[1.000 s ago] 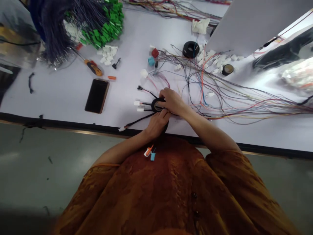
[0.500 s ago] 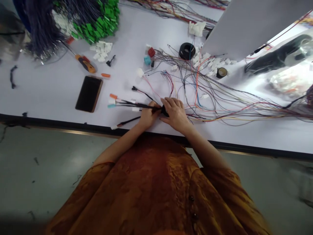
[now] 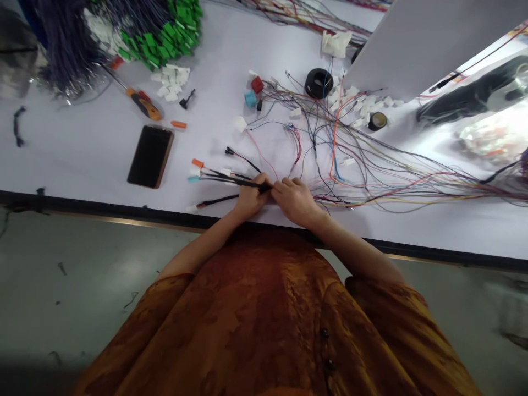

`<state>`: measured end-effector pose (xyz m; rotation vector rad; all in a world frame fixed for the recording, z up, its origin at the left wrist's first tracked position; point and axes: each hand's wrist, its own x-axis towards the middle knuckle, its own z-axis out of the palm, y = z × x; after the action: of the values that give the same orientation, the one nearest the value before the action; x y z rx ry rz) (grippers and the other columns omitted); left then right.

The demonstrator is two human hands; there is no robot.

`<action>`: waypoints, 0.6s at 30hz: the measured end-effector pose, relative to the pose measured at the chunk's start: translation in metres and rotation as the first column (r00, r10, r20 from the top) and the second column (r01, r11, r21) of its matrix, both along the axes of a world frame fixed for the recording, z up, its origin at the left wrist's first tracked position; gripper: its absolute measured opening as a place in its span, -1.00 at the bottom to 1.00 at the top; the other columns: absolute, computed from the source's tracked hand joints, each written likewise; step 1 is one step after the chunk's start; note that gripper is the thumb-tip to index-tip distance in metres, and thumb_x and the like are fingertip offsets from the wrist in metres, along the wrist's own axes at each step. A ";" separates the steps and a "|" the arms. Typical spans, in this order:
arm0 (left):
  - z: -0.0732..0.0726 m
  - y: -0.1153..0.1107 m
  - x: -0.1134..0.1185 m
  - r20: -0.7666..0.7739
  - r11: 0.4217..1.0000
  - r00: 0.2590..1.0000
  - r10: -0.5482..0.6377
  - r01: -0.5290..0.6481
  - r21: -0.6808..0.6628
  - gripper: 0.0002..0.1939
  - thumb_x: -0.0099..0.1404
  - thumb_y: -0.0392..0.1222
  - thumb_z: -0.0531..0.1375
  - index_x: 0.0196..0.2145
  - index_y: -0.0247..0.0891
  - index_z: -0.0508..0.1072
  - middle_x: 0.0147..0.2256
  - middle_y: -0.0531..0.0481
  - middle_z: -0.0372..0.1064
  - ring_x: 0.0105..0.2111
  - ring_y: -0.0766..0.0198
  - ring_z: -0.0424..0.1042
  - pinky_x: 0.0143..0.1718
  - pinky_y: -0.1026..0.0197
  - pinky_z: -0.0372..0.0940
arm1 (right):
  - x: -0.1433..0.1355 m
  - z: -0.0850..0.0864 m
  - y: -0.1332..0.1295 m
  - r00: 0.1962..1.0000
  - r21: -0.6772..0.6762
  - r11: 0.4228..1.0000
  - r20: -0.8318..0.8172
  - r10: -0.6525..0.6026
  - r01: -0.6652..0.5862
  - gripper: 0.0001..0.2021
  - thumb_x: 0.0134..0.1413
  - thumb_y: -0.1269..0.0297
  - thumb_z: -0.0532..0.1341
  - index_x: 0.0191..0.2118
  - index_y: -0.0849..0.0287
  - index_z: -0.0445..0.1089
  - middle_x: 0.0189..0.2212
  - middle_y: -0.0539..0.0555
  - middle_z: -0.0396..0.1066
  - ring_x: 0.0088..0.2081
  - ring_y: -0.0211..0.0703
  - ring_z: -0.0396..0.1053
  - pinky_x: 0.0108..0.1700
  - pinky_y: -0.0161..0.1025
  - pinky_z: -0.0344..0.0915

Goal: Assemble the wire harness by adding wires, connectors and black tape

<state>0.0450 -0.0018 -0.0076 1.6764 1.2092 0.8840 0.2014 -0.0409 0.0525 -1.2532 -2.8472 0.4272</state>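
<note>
A wire harness [image 3: 231, 179] with black-wrapped branches lies near the table's front edge. Its branches fan out to the left and end in orange, light blue, white and black connectors. My left hand [image 3: 251, 198] is closed around the bundle where the branches meet. Close against it, my right hand [image 3: 295, 201] is closed on the same bundle, fingers curled and knuckles up. Loose coloured wires [image 3: 346, 201] come out past the right hand and run off to the right. Whatever lies under the right palm is hidden.
A phone [image 3: 150, 157], a screwdriver [image 3: 142, 103] and an orange connector [image 3: 179, 125] lie to the left. Green connectors [image 3: 173, 36] on wires are heaped behind. Black tape [image 3: 318, 83], a smaller roll [image 3: 377, 121] and white connectors stand beyond the wires, near a grey panel [image 3: 412, 44].
The black round thing, like a tape roll, under my right hand is now out of sight. My right fingers have curled in closer to the left hand. The harness ends have shifted slightly right.
</note>
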 end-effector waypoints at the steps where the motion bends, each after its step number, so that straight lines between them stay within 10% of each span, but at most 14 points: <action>1: -0.001 0.002 0.001 0.019 1.000 0.999 0.026 -0.026 -0.011 -0.94 0.25 -0.24 0.20 -0.37 -0.22 0.36 -0.40 0.06 0.40 -0.36 0.28 0.38 -0.27 0.22 0.30 | -0.007 0.006 -0.009 0.989 -0.006 0.991 -0.064 0.131 -0.132 -0.79 0.26 0.46 0.06 -0.26 0.17 0.45 -0.28 0.14 0.46 -0.24 -0.06 0.32 -0.18 -0.12 0.24; 3: -0.003 0.005 0.001 0.070 0.998 0.996 0.049 -0.046 -0.044 -0.94 0.24 -0.27 0.19 -0.37 -0.22 0.34 -0.40 0.06 0.40 -0.37 0.30 0.38 -0.27 0.23 0.30 | -0.016 0.017 -0.019 0.934 0.065 0.966 -0.247 0.257 -0.249 -0.80 0.25 0.44 0.09 -0.34 0.14 0.43 -0.39 0.04 0.43 -0.33 -0.14 0.30 -0.24 -0.20 0.29; 6: -0.003 0.008 -0.003 0.128 0.996 0.991 -0.023 0.033 -0.077 -0.96 0.21 -0.30 0.20 -0.37 -0.23 0.37 -0.40 0.07 0.41 -0.37 0.32 0.38 -0.27 0.24 0.32 | -0.013 0.018 0.014 0.891 0.169 0.983 -0.454 0.010 0.076 -0.76 0.30 0.41 0.02 -0.29 0.19 0.41 -0.38 0.03 0.35 -0.30 -0.17 0.31 -0.20 -0.25 0.35; 9: -0.001 0.009 -0.005 0.222 0.984 0.974 -0.044 0.081 -0.160 -0.93 0.19 -0.24 0.24 -0.34 -0.25 0.45 -0.37 0.04 0.47 -0.40 0.32 0.43 -0.30 0.23 0.36 | -0.001 -0.009 0.091 0.769 0.066 0.907 -0.559 -0.311 0.416 -0.83 0.30 0.40 0.04 -0.26 0.18 0.36 -0.36 0.05 0.29 -0.25 -0.14 0.30 -0.10 -0.16 0.35; 13: 0.001 0.009 -0.001 0.209 0.969 0.975 0.081 -0.028 -0.245 -0.80 0.11 -0.13 0.37 -0.43 -0.27 0.46 -0.39 -0.02 0.50 -0.42 0.28 0.48 -0.34 0.22 0.39 | 0.001 -0.055 0.166 0.661 -0.052 0.840 -0.592 -0.462 0.541 -0.85 0.20 0.24 0.24 -0.17 0.15 0.33 -0.27 0.09 0.26 -0.11 -0.03 0.27 0.03 0.04 0.29; 18: 0.011 0.005 -0.010 0.161 0.956 0.982 0.101 -0.051 -0.288 -0.70 0.11 -0.14 0.39 -0.23 -0.30 0.48 -0.27 -0.09 0.56 -0.30 0.18 0.55 -0.20 0.13 0.45 | -0.007 -0.051 0.148 0.680 0.036 0.842 -0.609 -0.409 0.539 -0.73 0.20 0.20 0.23 -0.03 0.15 0.30 -0.05 0.22 0.29 0.07 0.11 0.20 0.12 0.19 0.20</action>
<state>0.0351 0.0033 0.0037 1.3044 1.2232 0.8411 0.1944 0.1072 0.0010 -1.4425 -1.9017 0.3834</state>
